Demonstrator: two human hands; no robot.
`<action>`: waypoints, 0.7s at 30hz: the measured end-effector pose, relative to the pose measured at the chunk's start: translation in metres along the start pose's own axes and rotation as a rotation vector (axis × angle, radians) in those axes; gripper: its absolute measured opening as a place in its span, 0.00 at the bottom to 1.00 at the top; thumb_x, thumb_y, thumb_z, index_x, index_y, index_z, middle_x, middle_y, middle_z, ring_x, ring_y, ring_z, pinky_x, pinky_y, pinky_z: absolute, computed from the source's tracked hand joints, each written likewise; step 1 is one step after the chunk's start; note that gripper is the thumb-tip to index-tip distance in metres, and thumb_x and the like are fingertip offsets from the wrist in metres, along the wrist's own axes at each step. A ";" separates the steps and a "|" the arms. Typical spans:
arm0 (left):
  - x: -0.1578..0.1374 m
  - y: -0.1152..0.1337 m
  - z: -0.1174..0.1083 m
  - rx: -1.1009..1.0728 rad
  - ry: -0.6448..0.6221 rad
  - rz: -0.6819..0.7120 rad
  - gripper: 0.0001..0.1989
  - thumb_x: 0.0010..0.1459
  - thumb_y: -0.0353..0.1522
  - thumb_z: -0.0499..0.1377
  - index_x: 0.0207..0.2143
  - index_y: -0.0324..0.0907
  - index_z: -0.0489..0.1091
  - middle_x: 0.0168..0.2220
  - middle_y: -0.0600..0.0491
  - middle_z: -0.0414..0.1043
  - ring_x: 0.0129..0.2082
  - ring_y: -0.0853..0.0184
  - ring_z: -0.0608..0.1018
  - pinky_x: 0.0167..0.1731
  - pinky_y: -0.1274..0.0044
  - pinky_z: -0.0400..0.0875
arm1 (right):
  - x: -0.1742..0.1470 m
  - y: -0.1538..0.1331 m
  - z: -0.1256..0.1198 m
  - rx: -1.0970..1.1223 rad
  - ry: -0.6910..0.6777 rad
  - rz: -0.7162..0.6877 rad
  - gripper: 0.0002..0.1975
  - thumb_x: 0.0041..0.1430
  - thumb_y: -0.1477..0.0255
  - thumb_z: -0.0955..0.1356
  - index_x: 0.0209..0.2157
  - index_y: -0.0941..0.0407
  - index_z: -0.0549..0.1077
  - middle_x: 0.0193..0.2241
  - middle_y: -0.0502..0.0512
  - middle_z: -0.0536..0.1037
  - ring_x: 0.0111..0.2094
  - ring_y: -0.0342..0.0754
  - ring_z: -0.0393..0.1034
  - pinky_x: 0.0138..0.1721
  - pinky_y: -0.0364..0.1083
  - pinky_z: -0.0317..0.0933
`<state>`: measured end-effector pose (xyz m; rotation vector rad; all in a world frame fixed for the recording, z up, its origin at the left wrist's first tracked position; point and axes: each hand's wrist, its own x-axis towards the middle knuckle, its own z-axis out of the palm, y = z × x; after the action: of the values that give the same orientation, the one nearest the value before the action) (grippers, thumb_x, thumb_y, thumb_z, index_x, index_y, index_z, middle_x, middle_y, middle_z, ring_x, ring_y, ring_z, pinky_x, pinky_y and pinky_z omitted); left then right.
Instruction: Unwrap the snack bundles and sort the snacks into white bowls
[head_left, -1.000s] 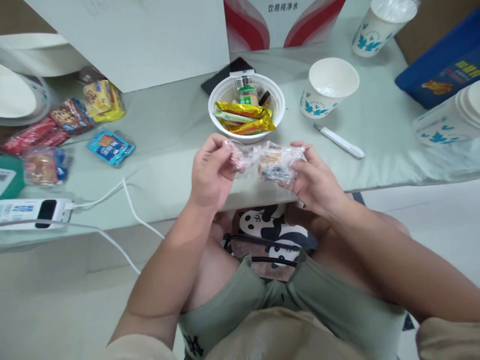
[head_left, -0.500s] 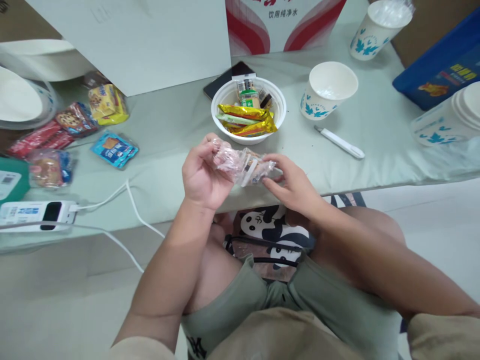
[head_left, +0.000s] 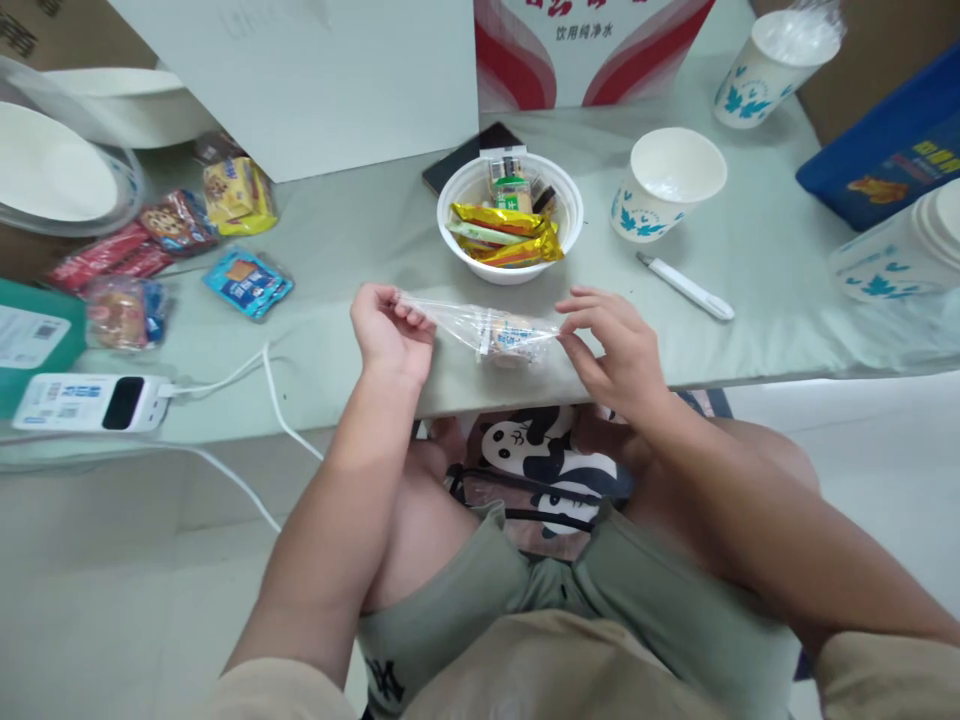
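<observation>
A clear plastic bag is stretched between my two hands above the front of the table. Inside it, toward the right, sits a small wrapped snack with blue print. My left hand has its fingers curled closed on the bag's left end. My right hand pinches the bag's right end between thumb and fingertips. Just beyond the bag stands a white bowl holding several packaged snacks, among them yellow foil packets.
A white-handled cutter lies right of the bowl, near a paper cup. Stacked cups stand far right. At left are a blue snack packet, other packets and a white device with cables. A dark phone lies behind the bowl.
My hands have moved apart, pulling the crumpled plastic bag taut. The wrapped snack now shows its blue-printed side. The view has shifted slightly, moving the table things rightward.
</observation>
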<state>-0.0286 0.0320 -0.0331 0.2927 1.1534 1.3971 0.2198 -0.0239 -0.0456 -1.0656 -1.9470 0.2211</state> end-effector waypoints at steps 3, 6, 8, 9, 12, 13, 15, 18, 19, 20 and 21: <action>0.009 -0.003 -0.012 0.366 0.072 0.222 0.13 0.56 0.39 0.60 0.25 0.45 0.60 0.21 0.59 0.59 0.23 0.72 0.64 0.26 0.74 0.58 | -0.001 0.006 0.000 -0.023 -0.041 0.003 0.04 0.66 0.74 0.66 0.36 0.51 0.72 0.38 0.54 0.83 0.48 0.55 0.79 0.49 0.57 0.71; 0.001 -0.004 -0.016 0.819 -0.057 0.783 0.21 0.56 0.51 0.63 0.41 0.45 0.68 0.40 0.53 0.72 0.44 0.64 0.74 0.42 0.68 0.66 | -0.002 0.007 0.000 -0.001 -0.057 0.067 0.07 0.66 0.70 0.66 0.44 0.52 0.71 0.43 0.58 0.82 0.47 0.54 0.77 0.47 0.56 0.70; -0.011 -0.008 -0.013 1.037 -0.397 0.982 0.29 0.55 0.57 0.62 0.48 0.44 0.70 0.51 0.48 0.73 0.54 0.57 0.74 0.51 0.64 0.67 | -0.004 0.004 -0.001 0.027 -0.026 0.080 0.11 0.65 0.68 0.66 0.48 0.53 0.69 0.46 0.60 0.79 0.48 0.54 0.75 0.46 0.55 0.70; -0.017 -0.010 -0.010 1.114 -0.555 0.982 0.29 0.54 0.56 0.63 0.48 0.44 0.71 0.52 0.47 0.74 0.54 0.56 0.74 0.53 0.64 0.67 | -0.005 0.002 -0.001 0.039 -0.006 0.080 0.12 0.64 0.67 0.66 0.48 0.53 0.69 0.45 0.60 0.78 0.47 0.54 0.74 0.44 0.54 0.69; -0.031 -0.018 -0.001 1.247 -0.773 0.911 0.16 0.57 0.46 0.65 0.38 0.43 0.74 0.45 0.48 0.78 0.47 0.59 0.78 0.50 0.67 0.70 | -0.009 -0.005 -0.001 0.049 -0.020 0.099 0.14 0.60 0.63 0.70 0.45 0.53 0.69 0.40 0.57 0.75 0.42 0.53 0.71 0.42 0.53 0.68; -0.032 -0.019 0.001 1.247 -0.781 0.891 0.12 0.59 0.42 0.64 0.35 0.43 0.74 0.42 0.49 0.78 0.44 0.61 0.78 0.48 0.68 0.71 | -0.009 -0.007 -0.001 0.048 -0.047 0.123 0.13 0.59 0.63 0.71 0.43 0.52 0.69 0.39 0.56 0.74 0.41 0.52 0.70 0.42 0.53 0.68; -0.032 -0.020 0.004 1.187 -0.739 0.872 0.08 0.60 0.36 0.61 0.30 0.43 0.73 0.38 0.50 0.78 0.40 0.63 0.78 0.45 0.69 0.72 | -0.009 -0.009 0.000 0.063 -0.096 0.186 0.08 0.60 0.64 0.71 0.38 0.52 0.71 0.38 0.55 0.73 0.40 0.51 0.70 0.43 0.53 0.67; -0.029 -0.018 0.004 1.042 -0.639 0.837 0.07 0.59 0.36 0.61 0.30 0.43 0.72 0.35 0.51 0.78 0.36 0.65 0.78 0.42 0.71 0.72 | -0.005 -0.011 0.000 0.139 -0.066 0.252 0.06 0.63 0.69 0.68 0.31 0.52 0.70 0.36 0.53 0.74 0.38 0.49 0.70 0.41 0.51 0.65; -0.028 -0.017 0.003 1.000 -0.609 0.811 0.07 0.59 0.36 0.61 0.30 0.43 0.72 0.33 0.52 0.78 0.34 0.66 0.77 0.40 0.72 0.72 | -0.003 -0.011 -0.001 0.163 -0.030 0.261 0.07 0.63 0.71 0.67 0.30 0.52 0.69 0.34 0.52 0.74 0.36 0.48 0.69 0.40 0.50 0.65; -0.028 -0.017 0.003 0.967 -0.583 0.777 0.08 0.59 0.37 0.61 0.30 0.43 0.71 0.31 0.53 0.77 0.32 0.67 0.76 0.37 0.73 0.72 | -0.001 -0.012 0.000 0.178 0.005 0.262 0.06 0.63 0.71 0.67 0.30 0.52 0.68 0.33 0.51 0.73 0.35 0.47 0.69 0.39 0.49 0.64; -0.029 -0.017 0.003 0.941 -0.562 0.740 0.08 0.59 0.37 0.61 0.30 0.43 0.71 0.29 0.54 0.75 0.30 0.68 0.75 0.35 0.74 0.71 | 0.000 -0.013 0.001 0.184 0.027 0.255 0.05 0.63 0.71 0.67 0.31 0.52 0.68 0.32 0.51 0.73 0.34 0.47 0.68 0.38 0.49 0.63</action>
<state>-0.0092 0.0050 -0.0313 1.8030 1.1827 1.1276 0.2117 -0.0312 -0.0393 -1.1849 -1.7263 0.5136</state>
